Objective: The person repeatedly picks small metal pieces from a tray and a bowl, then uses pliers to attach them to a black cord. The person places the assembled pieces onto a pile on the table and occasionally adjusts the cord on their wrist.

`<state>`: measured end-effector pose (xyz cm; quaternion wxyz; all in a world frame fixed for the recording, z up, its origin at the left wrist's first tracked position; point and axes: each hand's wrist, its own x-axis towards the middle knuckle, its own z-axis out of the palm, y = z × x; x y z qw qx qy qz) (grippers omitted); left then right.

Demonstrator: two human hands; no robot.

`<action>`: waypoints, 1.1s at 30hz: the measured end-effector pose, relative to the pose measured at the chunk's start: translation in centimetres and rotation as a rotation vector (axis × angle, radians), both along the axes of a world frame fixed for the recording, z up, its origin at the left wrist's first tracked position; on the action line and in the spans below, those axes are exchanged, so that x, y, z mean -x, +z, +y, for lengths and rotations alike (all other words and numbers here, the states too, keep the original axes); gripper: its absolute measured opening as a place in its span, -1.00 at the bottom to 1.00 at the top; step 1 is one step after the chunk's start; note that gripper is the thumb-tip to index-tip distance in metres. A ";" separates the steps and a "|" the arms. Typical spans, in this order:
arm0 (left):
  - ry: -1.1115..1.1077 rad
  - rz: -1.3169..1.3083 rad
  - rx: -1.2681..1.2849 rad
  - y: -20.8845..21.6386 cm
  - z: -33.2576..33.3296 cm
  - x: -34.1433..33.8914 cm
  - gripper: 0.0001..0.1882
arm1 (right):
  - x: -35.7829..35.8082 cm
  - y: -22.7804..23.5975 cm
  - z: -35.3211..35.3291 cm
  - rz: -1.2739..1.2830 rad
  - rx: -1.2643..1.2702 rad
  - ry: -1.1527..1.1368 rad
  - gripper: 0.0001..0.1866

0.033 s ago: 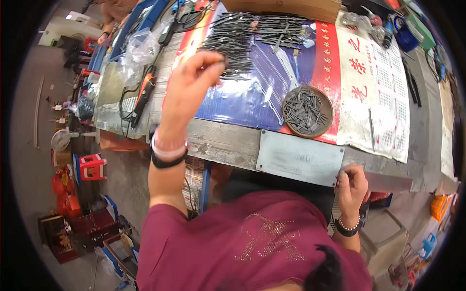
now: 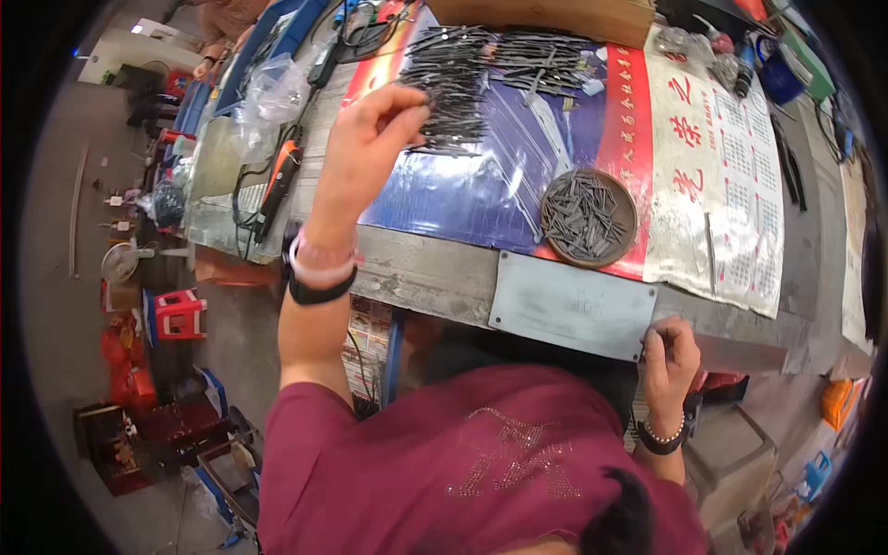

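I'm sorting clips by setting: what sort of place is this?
Probably a small workshop. The worn workbench carries rows of thin dark strips, a round bowl of short grey pieces, and an orange-and-black handheld tool.

From the person's head, the left fisheye camera is looking steeply down past the maroon shirt (image 2: 416, 435) onto the counter (image 2: 421, 276), viewing the left fingers (image 2: 401, 96) and right fingers (image 2: 681, 335) from close above, the floor (image 2: 236, 347) lying farther off.

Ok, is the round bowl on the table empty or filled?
Filled, but not completely: many small grey pieces lie heaped in the round bowl, leaving its right inner wall bare.
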<state>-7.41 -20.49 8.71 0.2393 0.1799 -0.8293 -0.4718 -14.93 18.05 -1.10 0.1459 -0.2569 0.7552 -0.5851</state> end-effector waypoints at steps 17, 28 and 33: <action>-0.215 -0.121 0.781 -7.4 -5.0 21.8 -0.84 | 1.4 -1.7 -0.2 0.168 0.189 0.073 -0.85; -0.118 -0.213 0.662 -8.1 -5.1 22.6 -0.77 | 1.7 -1.6 -0.4 0.194 0.205 0.088 -0.84; -0.133 -0.430 0.677 -6.9 -3.2 19.0 -0.70 | 1.6 -1.6 -0.4 0.214 0.189 0.082 -0.84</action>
